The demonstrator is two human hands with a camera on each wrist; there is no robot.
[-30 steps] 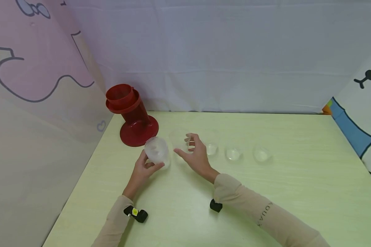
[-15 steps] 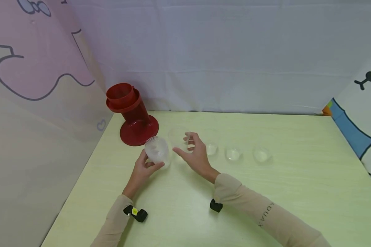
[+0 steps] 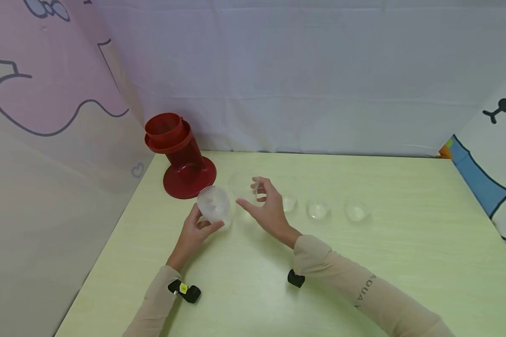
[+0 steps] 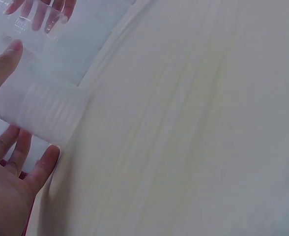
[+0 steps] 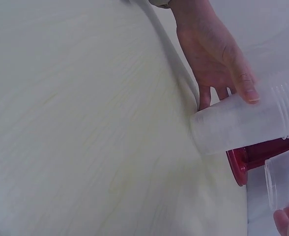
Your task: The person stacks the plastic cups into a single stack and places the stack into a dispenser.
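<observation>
My left hand (image 3: 195,232) grips the lower part of a stack of clear plastic cups (image 3: 213,203), its mouth tilted up. In the right wrist view the stack (image 5: 233,125) leans over the table, its several nested rims to the right. My right hand (image 3: 271,211) holds a single clear plastic cup (image 3: 240,186) just right of the stack, thumb on the near side. Right-hand fingers (image 4: 56,12) show through this cup in the left wrist view. The single cup (image 5: 284,179) is apart from the stack in the right wrist view.
Three clear cups stand in a row to the right: a near one (image 3: 289,203), a middle one (image 3: 318,209) and a far one (image 3: 357,211). A red stand with a round base (image 3: 189,178) and open top is at the table's back left. Cloth walls hang behind.
My right hand has risen very slightly with the single cup. The left hand and the stack have stayed almost still.
</observation>
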